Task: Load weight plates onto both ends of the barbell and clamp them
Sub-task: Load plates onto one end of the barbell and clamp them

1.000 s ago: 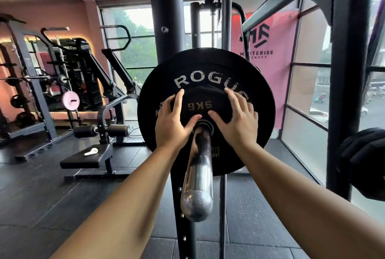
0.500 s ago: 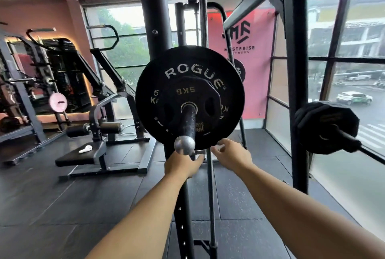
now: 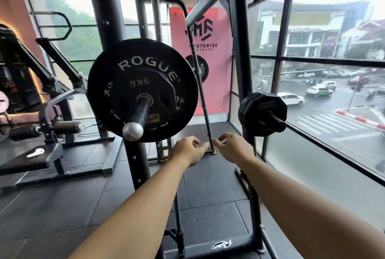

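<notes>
Barbell sleeve [image 3: 138, 116] at ten o'clock carries a large plate [image 3: 116, 84] and a small 5 kg plate [image 3: 143, 92], unclamped as far as visible. Left hand [image 3: 188, 150] and right hand [image 3: 230, 148], at centre, hang empty, fingers loosely curled. Plates: heavy, rigid; grip rims.

The floor [image 3: 208, 179] is covered in dark rubber tiles with visible seams. The rack's black steel base frame [image 3: 227, 245], marked with a white logo, rests directly on it, and the front upright [image 3: 135, 167] stands up from this frame. A thin guide rod [image 3: 205, 109] meets the floor at a small round foot [image 3: 213, 151]. To the left, a machine's black base frame [image 3: 87, 164] lies flat on the tiles. That machine's padded seat [image 3: 31, 160] carries a small white object [image 3: 35, 152], which is too blurred to identify.
</notes>
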